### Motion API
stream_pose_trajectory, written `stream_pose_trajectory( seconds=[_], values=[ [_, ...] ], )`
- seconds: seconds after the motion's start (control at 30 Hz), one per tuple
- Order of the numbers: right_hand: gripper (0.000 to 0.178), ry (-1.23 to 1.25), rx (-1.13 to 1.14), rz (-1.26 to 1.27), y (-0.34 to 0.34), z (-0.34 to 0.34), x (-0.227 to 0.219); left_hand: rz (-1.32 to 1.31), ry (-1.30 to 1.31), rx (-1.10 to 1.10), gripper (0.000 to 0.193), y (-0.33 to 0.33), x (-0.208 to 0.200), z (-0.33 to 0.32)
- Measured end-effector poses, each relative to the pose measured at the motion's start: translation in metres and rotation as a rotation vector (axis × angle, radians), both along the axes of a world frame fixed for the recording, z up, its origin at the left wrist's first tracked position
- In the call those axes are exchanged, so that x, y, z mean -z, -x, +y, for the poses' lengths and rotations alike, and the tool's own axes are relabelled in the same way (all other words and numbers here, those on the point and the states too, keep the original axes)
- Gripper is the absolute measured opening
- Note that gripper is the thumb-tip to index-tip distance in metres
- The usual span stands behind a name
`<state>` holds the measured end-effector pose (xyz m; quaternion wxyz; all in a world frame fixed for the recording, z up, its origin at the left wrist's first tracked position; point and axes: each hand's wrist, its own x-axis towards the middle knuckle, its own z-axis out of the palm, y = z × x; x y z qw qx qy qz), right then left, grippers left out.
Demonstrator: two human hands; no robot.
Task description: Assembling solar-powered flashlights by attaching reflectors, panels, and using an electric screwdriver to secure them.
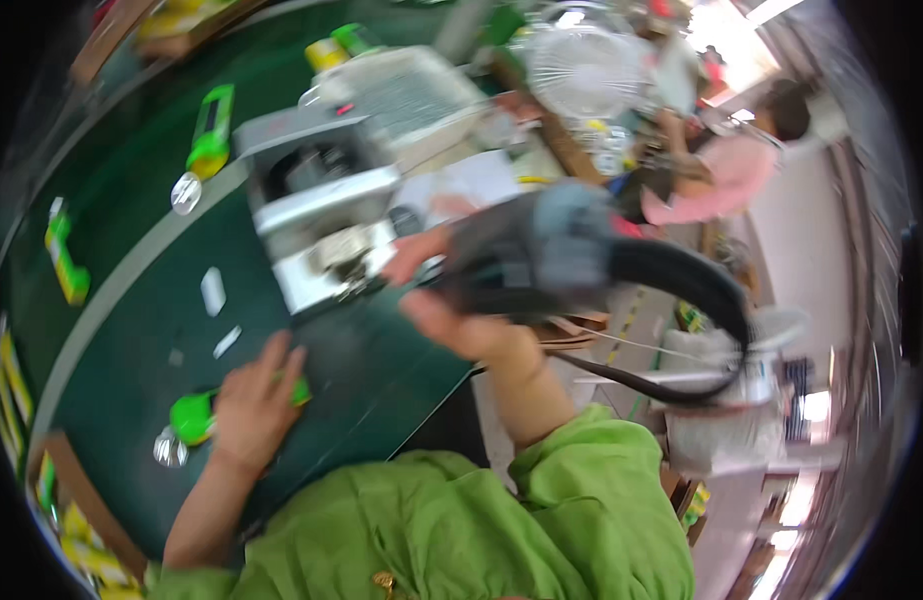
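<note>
My left hand (254,407) lies over a green handheld device (192,418) on the dark green table, its fingers stretched out past the device's far side. A round clear piece (170,448) is at the device's left end. My right hand (459,318) is raised, closed around the left end of a dark grey, bulky thing (526,255) with a thick black loop (726,300) on its right. Motion blur hides what kind of thing this is. Two small white pieces lie beyond my left hand, one of them a flat strip (213,291).
A grey open box (321,170) with dark and metal parts stands beyond my hands. Behind it is a white tray (411,100). More green-and-yellow devices (211,130) lie at the left and far left. A person in pink (726,180) sits at the far right, near a round fan-like grille (586,70).
</note>
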<state>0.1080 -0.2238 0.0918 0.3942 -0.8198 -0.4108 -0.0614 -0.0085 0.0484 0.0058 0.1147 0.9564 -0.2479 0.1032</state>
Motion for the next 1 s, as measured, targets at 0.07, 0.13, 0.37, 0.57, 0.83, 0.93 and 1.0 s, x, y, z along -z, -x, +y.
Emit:
stream_pose_trajectory(
  seconds=[0.07, 0.13, 0.37, 0.57, 0.83, 0.93, 1.0],
  values=[
    [0.077, -0.542, 0.044, 0.004, 0.0, 0.013, 0.003, -0.005, -0.007, -0.043, 0.073, -0.002, -0.003, -0.028],
    [0.079, -0.597, 0.069, 0.138, 0.009, 0.023, -0.027, 0.0, 0.062, -0.081, 0.071, 0.008, 0.0, -0.027],
    [0.073, -0.865, 0.055, 0.112, -0.001, 0.072, -0.015, 0.071, 0.08, -0.17, 0.053, 0.0, 0.003, -0.039],
    [0.069, -0.812, 0.018, 0.073, -0.015, 0.073, -0.006, 0.156, 0.012, -0.118, 0.052, -0.019, -0.01, -0.042],
    [0.069, -0.817, -0.021, 0.094, -0.019, 0.078, -0.003, 0.161, 0.155, -0.067, 0.049, -0.024, -0.001, -0.032],
    [0.067, -0.773, -0.019, 0.084, -0.019, 0.077, 0.001, 0.192, 0.157, -0.072, 0.05, -0.022, -0.002, -0.032],
    [0.067, -0.794, -0.013, 0.107, -0.021, 0.081, -0.001, 0.166, 0.167, -0.075, 0.05, -0.022, -0.001, -0.033]
  ],
)
